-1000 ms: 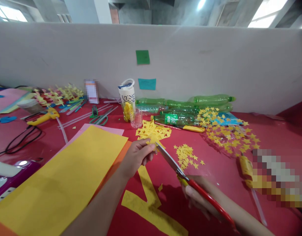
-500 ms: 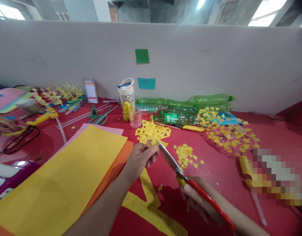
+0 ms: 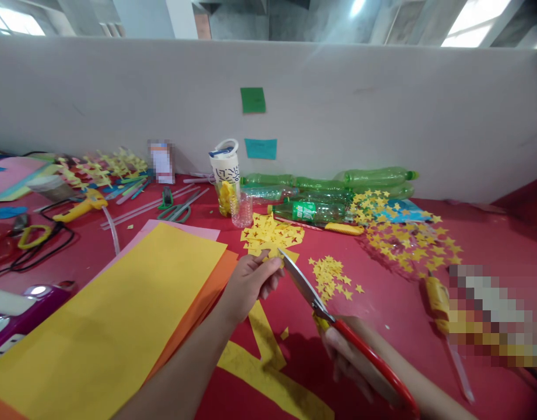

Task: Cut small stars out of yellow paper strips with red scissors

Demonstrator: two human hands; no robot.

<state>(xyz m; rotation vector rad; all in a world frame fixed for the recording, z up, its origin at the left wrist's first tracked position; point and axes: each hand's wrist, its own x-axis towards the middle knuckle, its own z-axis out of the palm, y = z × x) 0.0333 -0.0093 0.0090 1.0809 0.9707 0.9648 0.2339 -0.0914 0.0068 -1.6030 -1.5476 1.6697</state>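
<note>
My left hand (image 3: 256, 281) pinches a small piece of yellow paper (image 3: 275, 254) between thumb and fingers. Red-handled scissors (image 3: 314, 297) are gripped in my right hand (image 3: 345, 350), their blade tips right at that paper by my left thumb. Just beyond lie yellow paper scraps with star-shaped holes (image 3: 272, 232). A small heap of cut yellow stars (image 3: 330, 275) rests to the right of the blades. Below my hands are yellow paper strips (image 3: 277, 382) on the red table (image 3: 233, 335).
Yellow sheets (image 3: 119, 309) lie over orange and pink ones at left. Green plastic bottles (image 3: 325, 211), a white tumbler (image 3: 225, 166) and a clear plastic cup (image 3: 241, 211) stand or lie at the back. Glue guns (image 3: 438, 306) sit on both sides. A cluster of yellow stars (image 3: 408, 239) spreads at right.
Another person's hand at the far left has gone out of view, leaving yellow-and-red-handled scissors on the table. The yellow glue gun there shifted slightly right. My hands hardly moved.
</note>
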